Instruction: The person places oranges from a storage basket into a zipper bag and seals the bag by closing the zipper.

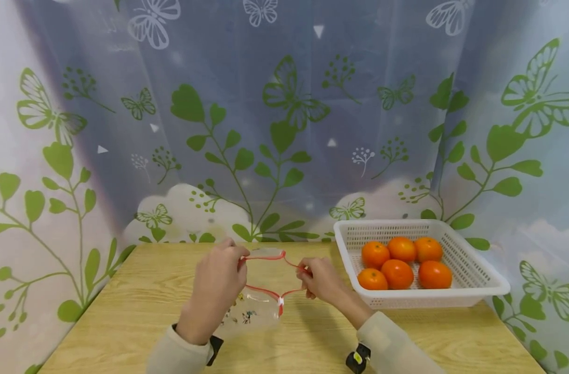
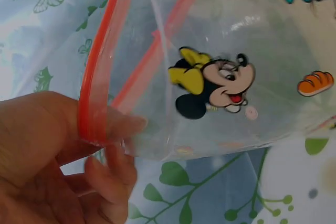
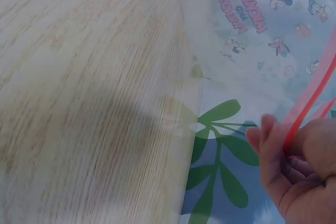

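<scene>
A clear zip bag [image 1: 253, 314] with red strips along its mouth and cartoon prints hangs between both hands, its mouth spread apart. At one side of the mouth, my left hand [image 1: 219, 283] pinches the edge between thumb and fingers. The left wrist view shows that hand [image 2: 68, 161] at a corner of the red strip [image 2: 93, 87]. My right hand [image 1: 322, 280] grips the opposite end of the red strips. In the right wrist view, its fingers [image 3: 273, 171] are curled on the strip [image 3: 310, 98]. No contents can be made out inside the bag.
To the right, a white plastic basket [image 1: 487, 278] holds several orange fruits [image 1: 398, 274] resembling tangerines. The wooden table [image 1: 139, 296] lies under the hands. A patterned curtain [image 1: 307, 171] with butterflies and leaves stands behind and at the sides.
</scene>
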Demonstrator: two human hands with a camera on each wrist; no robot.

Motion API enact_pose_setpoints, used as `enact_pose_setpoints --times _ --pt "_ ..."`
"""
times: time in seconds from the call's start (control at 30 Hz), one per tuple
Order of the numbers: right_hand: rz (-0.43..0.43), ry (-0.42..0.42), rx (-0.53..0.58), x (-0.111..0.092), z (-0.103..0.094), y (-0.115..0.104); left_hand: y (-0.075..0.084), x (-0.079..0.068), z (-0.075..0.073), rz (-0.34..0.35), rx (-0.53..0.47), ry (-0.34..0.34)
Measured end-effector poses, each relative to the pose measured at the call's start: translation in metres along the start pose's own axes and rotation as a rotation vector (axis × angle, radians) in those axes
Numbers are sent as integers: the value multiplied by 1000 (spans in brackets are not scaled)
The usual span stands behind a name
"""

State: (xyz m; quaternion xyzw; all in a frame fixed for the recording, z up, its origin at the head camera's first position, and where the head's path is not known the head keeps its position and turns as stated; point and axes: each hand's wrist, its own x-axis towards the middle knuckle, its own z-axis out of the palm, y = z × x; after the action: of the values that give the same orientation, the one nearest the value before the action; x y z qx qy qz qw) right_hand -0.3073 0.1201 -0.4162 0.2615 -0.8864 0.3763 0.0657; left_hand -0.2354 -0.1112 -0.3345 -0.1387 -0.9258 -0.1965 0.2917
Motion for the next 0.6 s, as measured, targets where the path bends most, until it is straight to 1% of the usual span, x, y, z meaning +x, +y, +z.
enact_pose_setpoints --times 0.23,0.37,0.47,0.6 --pt "-17 -19 42 1 3 -2 4 0 2 -6 -33 -89" --pt "-41 -32 47 1 2 -4 5 2 3 -30 -116 -175" --pt "-57 -44 51 1 1 -5 5 4 3 -61 -202 -251" --pt "-81 -52 49 2 1 -6 5 6 5 -102 -283 -350"
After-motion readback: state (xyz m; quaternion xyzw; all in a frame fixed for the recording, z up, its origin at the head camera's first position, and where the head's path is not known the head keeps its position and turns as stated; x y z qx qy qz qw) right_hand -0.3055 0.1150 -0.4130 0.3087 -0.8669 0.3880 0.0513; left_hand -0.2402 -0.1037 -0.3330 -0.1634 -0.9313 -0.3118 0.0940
